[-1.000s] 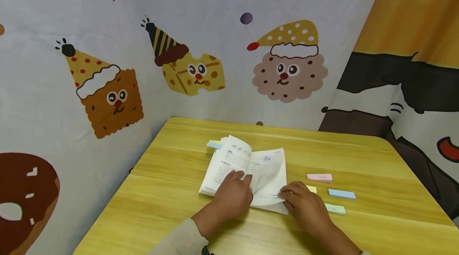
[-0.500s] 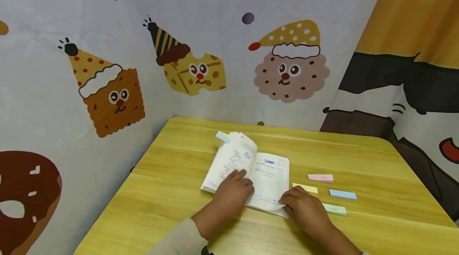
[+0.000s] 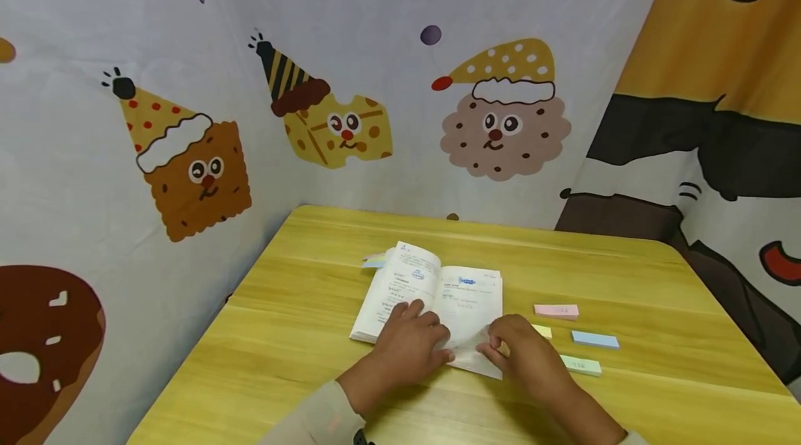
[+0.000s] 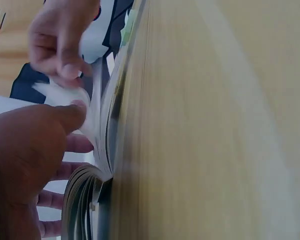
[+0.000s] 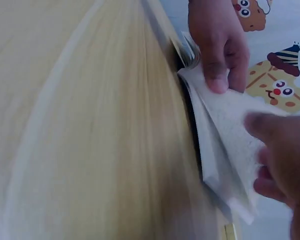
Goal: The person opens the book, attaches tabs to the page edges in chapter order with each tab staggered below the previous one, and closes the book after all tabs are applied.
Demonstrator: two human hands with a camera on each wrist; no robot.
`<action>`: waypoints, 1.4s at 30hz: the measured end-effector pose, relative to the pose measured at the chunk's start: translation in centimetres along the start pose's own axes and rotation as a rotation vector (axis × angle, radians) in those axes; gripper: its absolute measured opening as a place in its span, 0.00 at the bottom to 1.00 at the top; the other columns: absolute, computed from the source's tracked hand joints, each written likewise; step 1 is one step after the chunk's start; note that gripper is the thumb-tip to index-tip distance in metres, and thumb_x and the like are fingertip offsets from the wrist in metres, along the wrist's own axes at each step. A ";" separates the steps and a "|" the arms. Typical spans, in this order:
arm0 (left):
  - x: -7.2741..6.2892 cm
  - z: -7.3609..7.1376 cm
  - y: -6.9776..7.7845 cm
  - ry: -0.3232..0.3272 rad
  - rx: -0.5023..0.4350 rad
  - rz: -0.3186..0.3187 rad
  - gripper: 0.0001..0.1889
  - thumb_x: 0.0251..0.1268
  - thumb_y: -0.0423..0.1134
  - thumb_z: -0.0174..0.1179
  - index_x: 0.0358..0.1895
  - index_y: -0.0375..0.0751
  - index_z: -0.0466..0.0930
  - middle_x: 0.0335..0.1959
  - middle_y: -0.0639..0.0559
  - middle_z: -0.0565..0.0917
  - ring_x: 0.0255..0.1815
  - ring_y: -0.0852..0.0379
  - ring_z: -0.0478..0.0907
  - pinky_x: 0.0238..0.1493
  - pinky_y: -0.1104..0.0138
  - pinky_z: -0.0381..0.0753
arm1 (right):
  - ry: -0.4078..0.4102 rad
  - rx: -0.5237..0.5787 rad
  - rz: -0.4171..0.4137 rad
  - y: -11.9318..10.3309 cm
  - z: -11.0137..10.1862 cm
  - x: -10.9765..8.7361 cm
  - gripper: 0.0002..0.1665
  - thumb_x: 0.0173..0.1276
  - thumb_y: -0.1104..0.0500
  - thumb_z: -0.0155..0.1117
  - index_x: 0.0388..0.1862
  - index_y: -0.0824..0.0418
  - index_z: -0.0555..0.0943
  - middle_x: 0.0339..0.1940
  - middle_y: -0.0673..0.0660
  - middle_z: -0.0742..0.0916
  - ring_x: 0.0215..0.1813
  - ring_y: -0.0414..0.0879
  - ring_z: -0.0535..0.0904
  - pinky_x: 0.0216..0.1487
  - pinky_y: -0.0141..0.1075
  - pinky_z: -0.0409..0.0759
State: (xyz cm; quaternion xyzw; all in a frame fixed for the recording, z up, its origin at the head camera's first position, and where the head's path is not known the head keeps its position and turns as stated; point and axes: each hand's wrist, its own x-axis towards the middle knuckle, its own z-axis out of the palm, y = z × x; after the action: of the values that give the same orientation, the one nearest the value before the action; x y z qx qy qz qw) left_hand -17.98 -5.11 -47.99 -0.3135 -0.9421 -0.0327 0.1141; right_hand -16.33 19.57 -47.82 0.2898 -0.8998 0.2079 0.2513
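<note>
Lying open: in the head view, the book (image 3: 452,295) rests on the worktop (image 3: 250,389), its long axis running away from the person.
Left hand: (image 3: 409,341) spread over the left page beside the spine, thumb toward the right page, nothing gripped.
Right hand: (image 3: 528,354) fingers curled at the right page's near outer corner, thumb and forefinger close together.
Free corner: the relation that matters most, as I judge it; it lies right at the right fingers, while the left hand is nearer the spine.
Paper slips: pink (image 3: 556,311), blue (image 3: 595,339) and green (image 3: 580,365) lie right of the book; the yellow one (image 3: 543,331) is partly hidden by the right hand.
Left wrist's page: a lifted page (image 4: 92,120) bows up between the left thumb and the right fingers.
Right wrist's page: it slopes up toward the blurred right fingers; whether they pinch it, I cannot tell.
</note>
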 end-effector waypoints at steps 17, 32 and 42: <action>-0.2 0.3 -0.9 0.446 -0.072 -0.401 0.53 0.58 0.44 0.74 0.82 0.41 0.49 0.70 0.29 0.63 0.70 0.32 0.65 0.54 0.49 0.80 | -0.398 -0.009 -0.007 0.6 -0.1 -0.9 0.17 0.58 0.53 0.81 0.45 0.54 0.89 0.53 0.50 0.87 0.56 0.48 0.83 0.53 0.44 0.83; -0.5 -0.6 -0.6 -0.083 0.052 -0.062 0.11 0.73 0.38 0.60 0.53 0.55 0.86 0.69 0.55 0.77 0.76 0.47 0.65 0.73 0.54 0.65 | -0.344 -0.037 -0.038 0.6 -0.6 -0.6 0.09 0.65 0.64 0.74 0.42 0.53 0.87 0.42 0.45 0.89 0.47 0.43 0.86 0.46 0.42 0.84; -0.6 0.0 -0.2 -0.027 -0.027 -0.056 0.26 0.62 0.72 0.61 0.57 0.64 0.84 0.60 0.50 0.77 0.64 0.44 0.69 0.60 0.48 0.74 | -0.050 -0.075 -0.085 0.7 -0.4 -0.4 0.17 0.52 0.61 0.84 0.35 0.48 0.85 0.40 0.41 0.85 0.44 0.38 0.82 0.36 0.36 0.83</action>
State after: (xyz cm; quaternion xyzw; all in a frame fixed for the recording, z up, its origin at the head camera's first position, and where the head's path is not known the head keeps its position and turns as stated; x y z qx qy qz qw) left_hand -17.64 -5.58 -48.07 -0.2891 -0.9514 -0.0442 0.0961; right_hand -16.32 20.43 -47.92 0.3232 -0.8999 0.1557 0.2480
